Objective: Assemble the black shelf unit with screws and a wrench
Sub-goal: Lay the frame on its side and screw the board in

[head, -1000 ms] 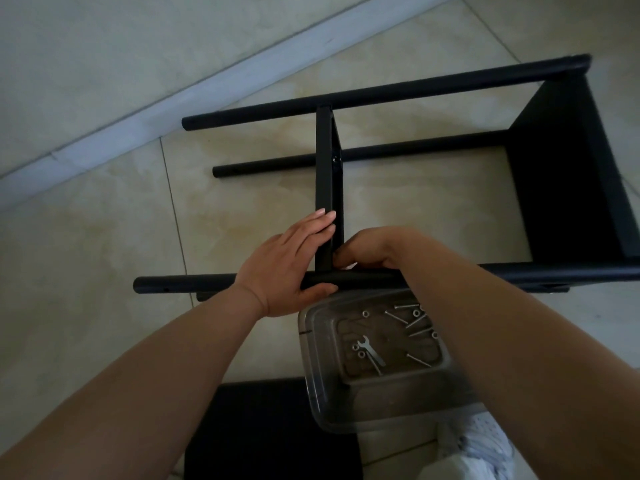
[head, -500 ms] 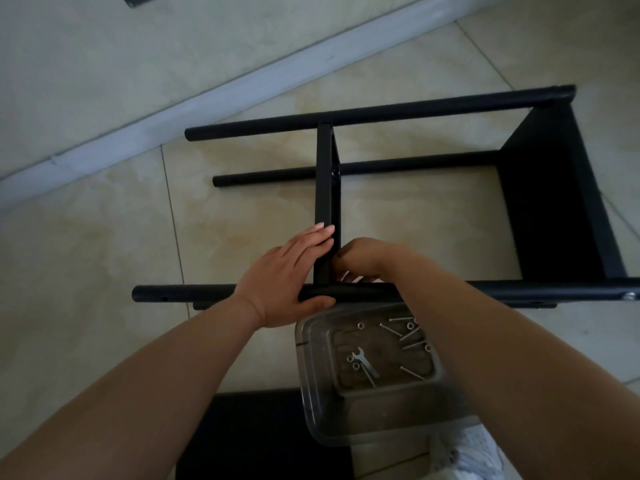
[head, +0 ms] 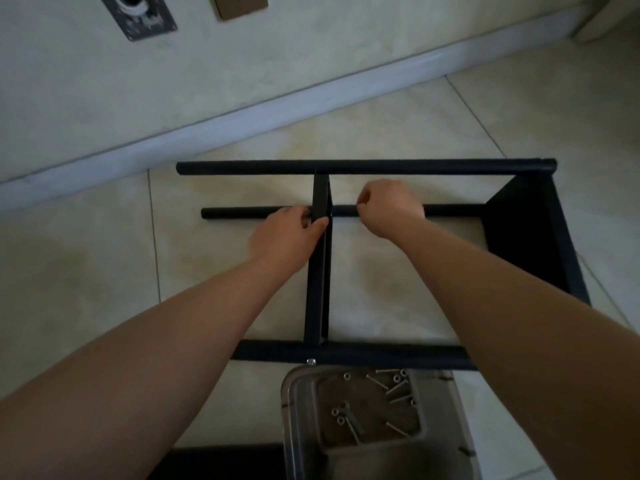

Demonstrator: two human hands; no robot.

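The black shelf unit (head: 363, 167) lay on its side on the tiled floor (head: 86, 271), a little way out from the skirting board, and everything else sat around it. Toward its left end, the left hand (head: 289, 235) gripped the upright middle panel (head: 318, 271), fingers wrapped over the panel's top edge and thumb pressed to its near face. Just right of that panel, the right hand (head: 389, 206) hovered over the far lower tube (head: 450, 210), fingers curled with fingertips pinched together; whether they held anything I could not tell. At the unit's right end stood the solid black end panel (head: 526, 244). Against the near tube (head: 381, 356) sat a clear plastic tub (head: 298, 427) holding loose screws (head: 398, 388), nuts and a small wrench (head: 353, 422).
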